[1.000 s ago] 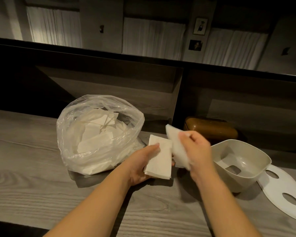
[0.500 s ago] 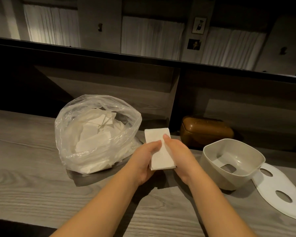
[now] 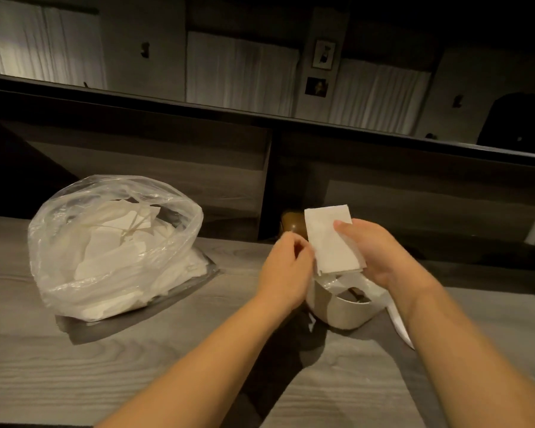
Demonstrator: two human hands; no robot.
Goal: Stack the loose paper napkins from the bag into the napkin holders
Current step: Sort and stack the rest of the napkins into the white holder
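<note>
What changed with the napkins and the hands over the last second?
The napkin stack moved right, from beside the plastic bag to above the white holder. The right hand, which held one loose napkin, added it and now grips the stack; the left hand, which carried the stack, now touches its left edge. Bag and holder stayed put.

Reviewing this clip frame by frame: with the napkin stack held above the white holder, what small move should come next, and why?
Probably lower the napkin stack straight down into the white holder. The right hand grips the stack just above the holder's open top, and the left hand touches its left edge, seemingly squaring it, so it looks aligned and ready to go in.
</note>
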